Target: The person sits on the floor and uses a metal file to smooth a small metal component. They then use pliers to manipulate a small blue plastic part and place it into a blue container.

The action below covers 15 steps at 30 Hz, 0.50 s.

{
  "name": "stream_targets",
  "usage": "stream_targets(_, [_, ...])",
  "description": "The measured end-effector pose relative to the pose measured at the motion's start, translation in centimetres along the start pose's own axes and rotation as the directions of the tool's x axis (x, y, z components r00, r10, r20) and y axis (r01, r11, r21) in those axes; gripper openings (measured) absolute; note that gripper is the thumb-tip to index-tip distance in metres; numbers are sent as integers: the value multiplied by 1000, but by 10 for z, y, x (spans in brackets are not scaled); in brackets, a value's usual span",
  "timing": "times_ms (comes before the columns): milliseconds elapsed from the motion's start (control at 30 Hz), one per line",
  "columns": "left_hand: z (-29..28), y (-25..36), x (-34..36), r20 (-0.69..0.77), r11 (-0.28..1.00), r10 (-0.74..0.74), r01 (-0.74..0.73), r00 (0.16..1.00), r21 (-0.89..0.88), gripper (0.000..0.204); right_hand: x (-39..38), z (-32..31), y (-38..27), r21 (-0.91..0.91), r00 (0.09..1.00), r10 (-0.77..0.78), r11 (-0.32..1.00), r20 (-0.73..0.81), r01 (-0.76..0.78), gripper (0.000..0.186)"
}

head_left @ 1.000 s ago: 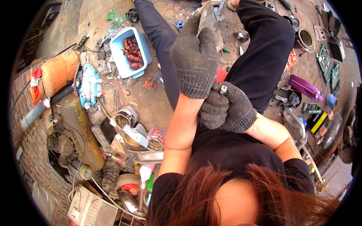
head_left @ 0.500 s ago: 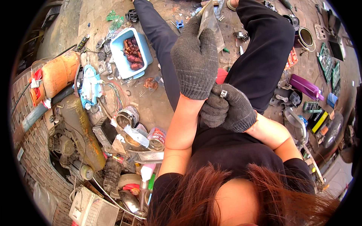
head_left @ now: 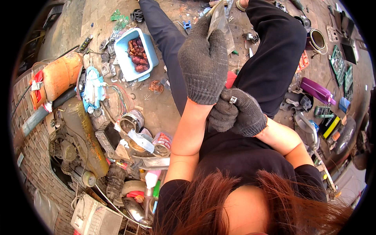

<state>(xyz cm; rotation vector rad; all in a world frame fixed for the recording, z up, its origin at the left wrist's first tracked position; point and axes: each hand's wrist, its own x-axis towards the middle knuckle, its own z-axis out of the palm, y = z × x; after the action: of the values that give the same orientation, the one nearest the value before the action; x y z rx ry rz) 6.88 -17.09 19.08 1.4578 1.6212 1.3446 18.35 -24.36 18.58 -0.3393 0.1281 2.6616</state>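
Note:
Both my hands wear dark grey knitted gloves. My left hand (head_left: 203,64) is stretched forward between my knees, its fingers closed on a clear plastic bag (head_left: 220,23); what the bag contains cannot be made out. Close to my body, just below and right of the left wrist, my right hand (head_left: 244,115) is curled. A small silvery metal piece (head_left: 233,100) is pinched at its thumb and forefinger. Part of a red thing (head_left: 231,79) shows between the two hands, mostly hidden.
Left of my leg stands a light blue basin (head_left: 152,53) with reddish-brown copper coils (head_left: 138,56). Open tins (head_left: 132,121), an orange cylinder (head_left: 62,76) and a rusty yellow cylinder (head_left: 80,133) crowd the left. Circuit boards (head_left: 337,64) and a purple plastic part (head_left: 317,91) lie right.
My left hand has shifted very slightly to the right with the plastic bag. The right hand keeps its pinch on the metal piece.

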Motion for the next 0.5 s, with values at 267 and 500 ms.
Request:
stream_targets(267, [-2, -41, -1, -33, 994, -106, 107, 994, 30, 33, 10, -3, -2, 170, 994, -83, 983, 72, 69, 34])
stream_targets(500, [-5, -82, -3, 6, 921, -373, 371, 928, -121, 32, 20, -17, -9, -124, 899, -275, 961, -341, 247, 19])
